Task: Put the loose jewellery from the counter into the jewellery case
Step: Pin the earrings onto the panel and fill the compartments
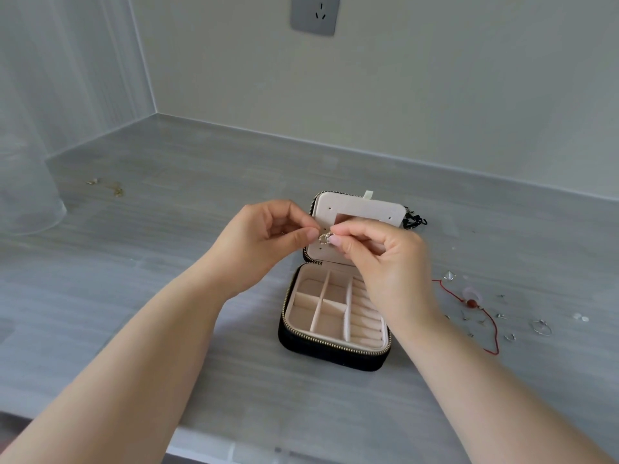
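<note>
- Jewellery case (321,349), near centre, open: the compartments and ring rolls that show are empty.
- Red cord (489,319), ring (541,327) and tiny bits lie loose at right. The right forearm is close enough to sweep them.
- Left hand (264,239) and right hand (392,259) both pinch one gold piece (324,238) above the hinge. A slip could send it bouncing onto the counter (201,212).
- Gold chain (115,189), far left, easily overlooked.

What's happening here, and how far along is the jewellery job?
The left hand and right hand both pinch a small sparkly piece in front of the lid of the open case. The case sits on the counter, and its compartments in view look empty. A red cord, a ring and small bits lie loose to its right; a gold chain lies far left.
</note>
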A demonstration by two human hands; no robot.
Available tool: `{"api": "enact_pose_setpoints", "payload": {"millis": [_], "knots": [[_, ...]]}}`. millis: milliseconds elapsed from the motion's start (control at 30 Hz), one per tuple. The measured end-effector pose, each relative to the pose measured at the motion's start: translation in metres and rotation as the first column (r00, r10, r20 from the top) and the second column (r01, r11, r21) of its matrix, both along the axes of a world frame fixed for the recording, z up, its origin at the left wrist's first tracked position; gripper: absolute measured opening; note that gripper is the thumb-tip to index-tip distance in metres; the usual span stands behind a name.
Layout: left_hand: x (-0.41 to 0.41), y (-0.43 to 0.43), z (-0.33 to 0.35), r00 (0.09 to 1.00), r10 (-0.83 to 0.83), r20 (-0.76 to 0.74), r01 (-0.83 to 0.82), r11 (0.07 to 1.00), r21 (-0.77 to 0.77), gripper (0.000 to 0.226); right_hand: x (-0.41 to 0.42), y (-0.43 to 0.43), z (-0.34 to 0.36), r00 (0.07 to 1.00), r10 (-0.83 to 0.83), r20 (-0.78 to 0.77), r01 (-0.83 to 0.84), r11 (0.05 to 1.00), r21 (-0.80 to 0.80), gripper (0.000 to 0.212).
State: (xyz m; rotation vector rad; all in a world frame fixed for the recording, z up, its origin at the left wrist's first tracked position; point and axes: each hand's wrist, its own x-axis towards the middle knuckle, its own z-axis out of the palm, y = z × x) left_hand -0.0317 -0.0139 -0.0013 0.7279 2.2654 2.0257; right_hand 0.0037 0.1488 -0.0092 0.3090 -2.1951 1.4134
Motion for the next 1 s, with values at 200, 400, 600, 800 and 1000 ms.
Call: {"api": "enact_pose_setpoints", "payload": {"millis": [200,400,600,800,1000], "knots": [[-0.0008,-0.0003,-0.0005,0.999,0.018,0.034,-0.019,0.999,0.026,0.006,-0.0016,0.0005,-0.0034,1.0,-0.021,0.005,0.021,1.0,0.022,0.011],[-0.0022,-0.0009,-0.002,0.997,0.012,0.073,-0.017,0.998,0.06,0.005,-0.0017,-0.0013,-0.0016,1.0,-0.009,0.03,0.01,1.0,-0.021,0.02],[-0.0042,-0.0007,-0.0036,0.982,-0.053,0.179,0.024,0.986,0.164,0.008,0.0002,-0.0045,-0.0006,0.999,-0.025,0.048,0.029,0.997,-0.066,0.02],[-0.0043,-0.0017,-0.0039,0.978,-0.077,0.192,0.044,0.984,0.173,0.007,-0.0005,-0.0053,-0.0037,0.988,-0.126,-0.092,0.134,0.987,0.086,0.003],[-0.0041,-0.0042,-0.0025,0.971,-0.108,0.213,0.066,0.978,0.196,0.007,-0.0021,-0.0013,0.0016,0.807,-0.257,-0.531,0.506,0.764,0.399,0.035]]}}
